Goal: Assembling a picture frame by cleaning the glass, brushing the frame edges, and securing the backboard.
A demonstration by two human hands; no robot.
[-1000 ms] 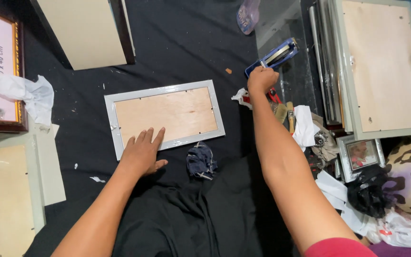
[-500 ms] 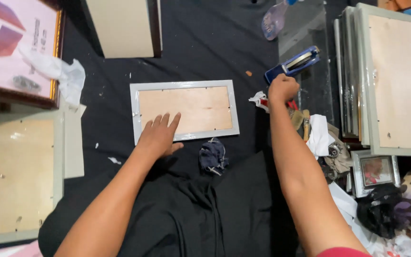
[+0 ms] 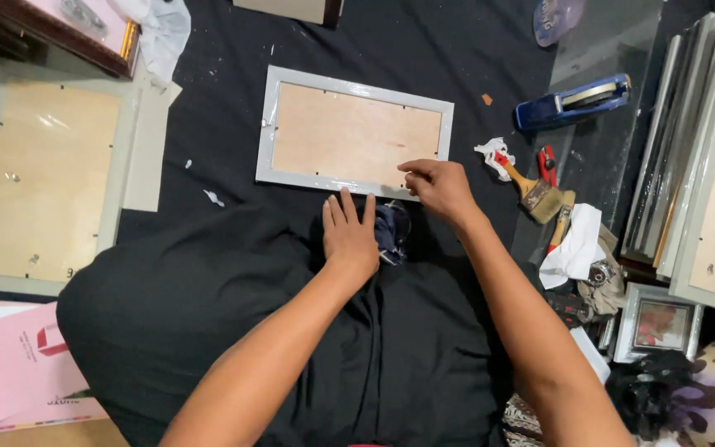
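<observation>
Touching frame [image 3: 356, 135]: right hand [image 3: 440, 189] fingertips.

One pink package and one clear printed bag

Taking the grey picture frame [image 3: 353, 134] in the middle as landmark: a flat pink package [image 3: 18, 364] with red and white markings lies far below and left of it, at the bottom-left corner. A clear plastic bag [image 3: 558, 18] with bluish print lies above and right of it, by the top edge.
</observation>
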